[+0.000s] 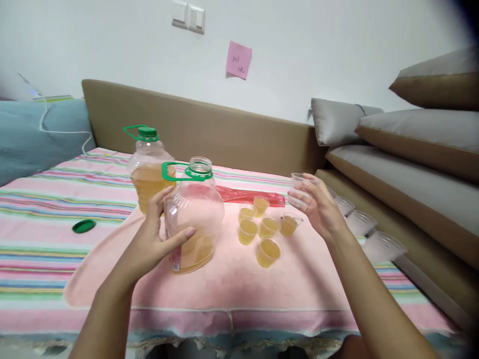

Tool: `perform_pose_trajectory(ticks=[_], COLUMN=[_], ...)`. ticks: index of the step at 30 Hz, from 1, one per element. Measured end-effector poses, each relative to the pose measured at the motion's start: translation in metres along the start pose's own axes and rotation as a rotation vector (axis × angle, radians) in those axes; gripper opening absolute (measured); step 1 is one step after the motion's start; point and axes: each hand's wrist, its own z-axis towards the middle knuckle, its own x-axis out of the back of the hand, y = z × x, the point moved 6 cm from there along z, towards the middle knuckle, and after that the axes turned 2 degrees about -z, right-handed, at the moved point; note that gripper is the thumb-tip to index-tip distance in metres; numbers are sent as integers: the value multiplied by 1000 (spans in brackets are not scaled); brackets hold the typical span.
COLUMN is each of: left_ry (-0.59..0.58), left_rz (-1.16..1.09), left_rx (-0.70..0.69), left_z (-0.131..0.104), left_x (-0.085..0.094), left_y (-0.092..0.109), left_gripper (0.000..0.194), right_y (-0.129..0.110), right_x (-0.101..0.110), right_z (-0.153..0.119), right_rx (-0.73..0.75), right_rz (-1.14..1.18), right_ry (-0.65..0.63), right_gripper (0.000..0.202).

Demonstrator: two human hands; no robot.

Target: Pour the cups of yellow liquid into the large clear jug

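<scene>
My left hand (159,237) grips the side of a clear plastic jug (194,214), thumb across its front and fingers partly hidden behind it. The jug stands upright and uncapped, with a green handle ring at its neck and yellowish liquid in its lower part. A clear plastic cup (297,192) is held in my right hand (318,204), raised over the cloth; no liquid shows in it. Between my hands, several small cups of yellow liquid, such as the front cup (268,253), stand on the pink cloth (224,294).
A second, capped jug (149,174) stands behind the first. A loose green cap (84,226) lies at left. Red plastic packaging (254,197) lies behind the cups. Rows of nested clear cups (383,247) lie at right beside stacked cushions (419,144).
</scene>
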Motion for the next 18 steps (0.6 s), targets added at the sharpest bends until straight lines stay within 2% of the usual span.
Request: perform_pose_trajectory(ticks=[4, 7, 10, 14, 18], left_ry=[1, 2, 5, 18, -19], left_rz=[101, 175, 227, 289, 321], left_rx=[0, -7, 25, 60, 47], left_z=[2, 3, 3, 4, 5], left_x=[4, 7, 9, 12, 14], left_y=[-5, -10, -13, -16, -22], left_gripper=[87, 85, 84, 81, 86], right_y=[47, 75, 91, 97, 87], right_x=[70, 103, 116, 118, 123], right_z=[-2, -2, -1, -3, -5], right_rx=[-78, -129, -162, -169, -25], right_rz=[92, 154, 168, 103, -115], right_ry=[176, 276, 269, 223, 244], right_gripper=[64, 60, 55, 58, 69])
